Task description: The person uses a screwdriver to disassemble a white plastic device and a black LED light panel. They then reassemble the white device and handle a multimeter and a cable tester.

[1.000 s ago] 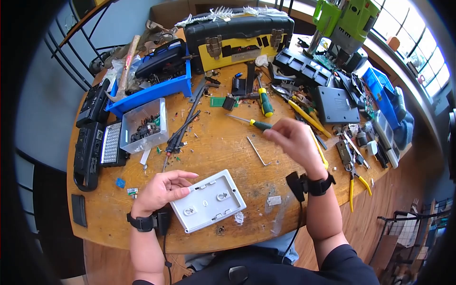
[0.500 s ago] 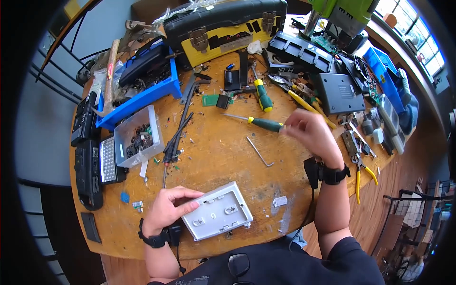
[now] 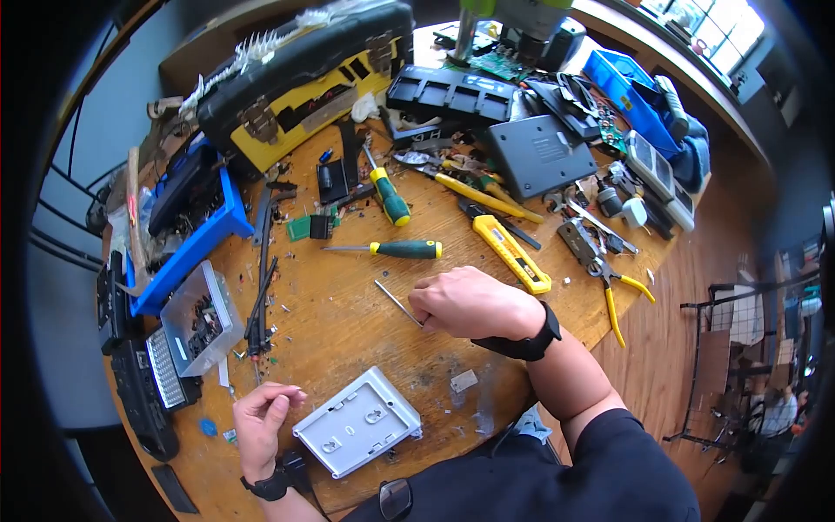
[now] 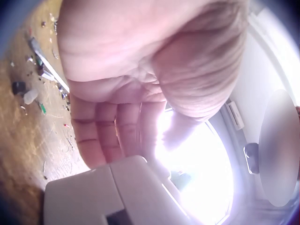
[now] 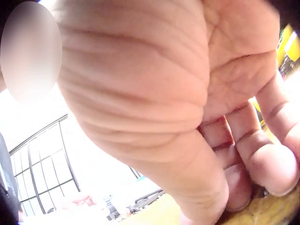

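Note:
At the short bent end of a metal hex key (image 3: 398, 301), my right hand (image 3: 474, 300) pinches with curled fingers; the long leg points away over the wood. Fingertips (image 5: 272, 168) reach down to the tabletop in the right wrist view, where the key is hidden. Left of the shallow white plastic cover (image 3: 357, 426), my left hand (image 3: 263, 426) hovers with loosely bent fingers, holding nothing. The cover lies hollow side up, showing two keyhole slots. Its corner (image 4: 84, 197) fills the bottom of the left wrist view. Beyond the key lies a green-and-yellow screwdriver (image 3: 407, 250).
Another screwdriver (image 3: 391, 198), a yellow utility knife (image 3: 513, 254) and yellow-handled pliers (image 3: 613, 304) lie farther right. A clear box (image 3: 202, 322) and blue bin (image 3: 196, 252) stand left. A toolbox (image 3: 304, 104) is behind. Small scraps litter the wooden table (image 3: 322, 322).
My right hand has left the screwdriver on the table and come nearer, onto the hex key. The left hand has let go of the white cover's edge. The head view has turned right.

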{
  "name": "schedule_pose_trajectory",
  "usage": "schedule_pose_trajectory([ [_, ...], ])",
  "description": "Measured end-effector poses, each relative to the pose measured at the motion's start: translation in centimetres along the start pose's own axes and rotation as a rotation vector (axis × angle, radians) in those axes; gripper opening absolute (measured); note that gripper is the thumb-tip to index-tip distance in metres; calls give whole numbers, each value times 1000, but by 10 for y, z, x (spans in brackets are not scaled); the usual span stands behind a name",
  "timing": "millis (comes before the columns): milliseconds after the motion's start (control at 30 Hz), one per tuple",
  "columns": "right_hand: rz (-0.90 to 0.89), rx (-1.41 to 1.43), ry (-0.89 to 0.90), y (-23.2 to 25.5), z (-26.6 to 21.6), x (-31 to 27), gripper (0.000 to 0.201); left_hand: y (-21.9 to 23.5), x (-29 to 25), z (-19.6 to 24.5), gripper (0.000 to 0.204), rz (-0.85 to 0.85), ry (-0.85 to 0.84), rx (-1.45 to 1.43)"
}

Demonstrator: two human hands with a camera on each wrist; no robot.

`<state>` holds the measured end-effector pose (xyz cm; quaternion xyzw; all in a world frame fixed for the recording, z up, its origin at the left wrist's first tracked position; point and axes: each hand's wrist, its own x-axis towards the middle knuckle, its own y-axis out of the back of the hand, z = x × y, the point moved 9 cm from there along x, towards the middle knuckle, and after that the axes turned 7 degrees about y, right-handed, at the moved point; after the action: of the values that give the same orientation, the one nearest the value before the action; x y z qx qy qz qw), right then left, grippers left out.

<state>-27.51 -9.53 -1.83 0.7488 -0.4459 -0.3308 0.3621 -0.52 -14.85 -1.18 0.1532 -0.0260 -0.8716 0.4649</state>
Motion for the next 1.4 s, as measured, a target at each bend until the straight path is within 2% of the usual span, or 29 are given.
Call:
schedule_pose_trajectory([
  [33, 25, -6, -6, 1, 1, 0, 14, 5, 1, -5, 23, -10, -20, 14],
  [100, 31, -53, 58, -5, 2, 1, 14, 18, 5, -20, 23, -17, 11, -391],
  [167, 77, -42, 69, 3, 5, -2, 14, 20, 8, -19, 25, -35, -28, -438],
  [233, 226, 185, 206, 32, -8, -11, 13, 22, 10, -21, 27, -38, -23, -660],
  [267, 283, 241, 139, 46, -3, -24, 9, 23, 12, -22, 27, -48, -35, -659],
  [333, 511, 179, 143, 81, 6, -58, 9, 31, 13, -27, 28, -13, -56, -713],
  [367, 555, 195, -35, 104, 1, -86, 8, 35, 13, -30, 28, -4, -56, -719],
  [433, 744, 165, -103, 127, 10, -136, 9, 39, 17, -32, 28, 1, -82, -749],
  [467, 813, 14, -64, 136, 10, -157, 11, 40, 18, -33, 29, 3, -82, -758],
  [533, 899, -209, -146, 144, 11, -186, 12, 42, 19, -32, 29, -4, -100, -793],
  [567, 899, -193, -312, 141, 23, -196, 9, 45, 19, -32, 29, 13, -109, -799],
  [733, 940, -429, -515, 104, 68, -209, 7, 45, 21, -35, 31, -21, -121, -882],
  [833, 859, -480, -561, 86, 74, -198, 7, 47, 22, -33, 32, -38, -133, -929],
  [900, 907, -462, -538, 84, 75, -197, 8, 50, 21, -34, 30, -17, -128, -952],
  [967, 817, -464, -599, 86, 75, -195, 9, 56, 22, -36, 31, 16, -130, -956],
  [1100, 626, -436, -554, 78, 69, -179, 9, 63, 23, -35, 32, 14, -164, -963],
  [1233, 628, -446, -557, 81, 59, -157, 6, 65, 23, -33, 31, 45, -165, -952],
  [1400, 658, -193, -354, 92, 23, -93, 12, 63, 27, -30, 31, -7, -163, -927],
])
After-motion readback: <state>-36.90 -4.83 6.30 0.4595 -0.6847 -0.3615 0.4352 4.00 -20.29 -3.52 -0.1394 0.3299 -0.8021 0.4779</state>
